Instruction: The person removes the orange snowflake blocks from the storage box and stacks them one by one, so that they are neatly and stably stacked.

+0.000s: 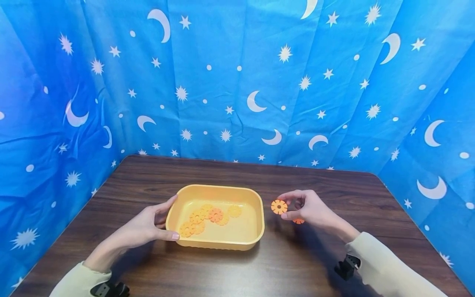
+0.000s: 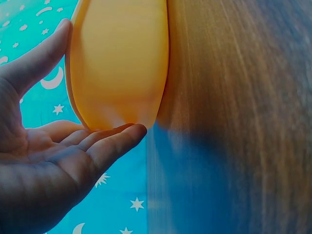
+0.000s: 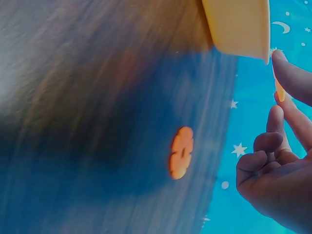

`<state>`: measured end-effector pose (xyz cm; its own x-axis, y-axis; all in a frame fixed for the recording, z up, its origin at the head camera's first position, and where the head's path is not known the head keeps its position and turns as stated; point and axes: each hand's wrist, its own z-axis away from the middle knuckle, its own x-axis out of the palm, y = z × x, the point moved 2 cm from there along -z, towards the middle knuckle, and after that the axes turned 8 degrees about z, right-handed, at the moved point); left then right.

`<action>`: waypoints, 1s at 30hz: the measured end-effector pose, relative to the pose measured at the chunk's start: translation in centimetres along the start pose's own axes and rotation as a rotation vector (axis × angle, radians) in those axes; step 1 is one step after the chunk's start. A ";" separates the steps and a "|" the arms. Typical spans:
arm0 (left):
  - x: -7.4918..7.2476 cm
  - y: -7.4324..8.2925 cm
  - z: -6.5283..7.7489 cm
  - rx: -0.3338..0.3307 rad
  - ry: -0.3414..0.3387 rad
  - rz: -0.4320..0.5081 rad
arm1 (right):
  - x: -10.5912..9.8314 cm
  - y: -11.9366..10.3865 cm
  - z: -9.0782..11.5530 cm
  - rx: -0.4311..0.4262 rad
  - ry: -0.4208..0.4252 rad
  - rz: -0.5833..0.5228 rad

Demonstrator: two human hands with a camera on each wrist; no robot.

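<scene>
At the left end of a yellow plastic tub point(image 1: 219, 244), my left hand point(image 1: 142, 227) grips the tub, thumb at the near corner and fingers along the side. Several yellow-orange notched flower-shaped discs lie inside the tub, with a deeper orange disc point(image 1: 215, 215) among them. Right of the tub, my right hand point(image 1: 309, 209) pinches an orange notched disc point(image 1: 274, 208) by its edge between thumb and fingers, above the table. Below that hand another orange disc point(image 3: 180, 163) lies on the table, partly hidden by the hand in the head view.
The tub stands on a dark wood-grain table point(image 1: 319, 173). A blue curtain point(image 1: 222, 82) with white moons and stars encloses the table at the back and both sides. Dark wrist cameras sit on both cream sleeves point(image 1: 386, 260).
</scene>
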<state>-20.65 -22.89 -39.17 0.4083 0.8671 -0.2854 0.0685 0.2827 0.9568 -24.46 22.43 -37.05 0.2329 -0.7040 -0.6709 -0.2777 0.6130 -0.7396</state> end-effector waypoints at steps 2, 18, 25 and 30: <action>0.1 0.0 0.1 0.001 -0.002 0.002 | -0.1 0.4 0.3 0.010 0.004 0.000; 0.0 0.1 0.1 -0.001 -0.002 -0.008 | -1.3 3.9 1.4 0.032 0.023 -0.003; 0.0 0.1 0.1 0.001 -0.001 -0.005 | -1.5 5.1 1.9 0.053 0.024 0.047; 0.0 0.0 0.1 0.006 -0.001 0.002 | -1.6 5.8 2.2 0.093 0.025 0.079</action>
<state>-20.54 -22.96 -39.11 0.4092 0.8672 -0.2837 0.0728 0.2789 0.9576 -24.38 27.89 -40.39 0.1901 -0.6599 -0.7269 -0.2067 0.6969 -0.6867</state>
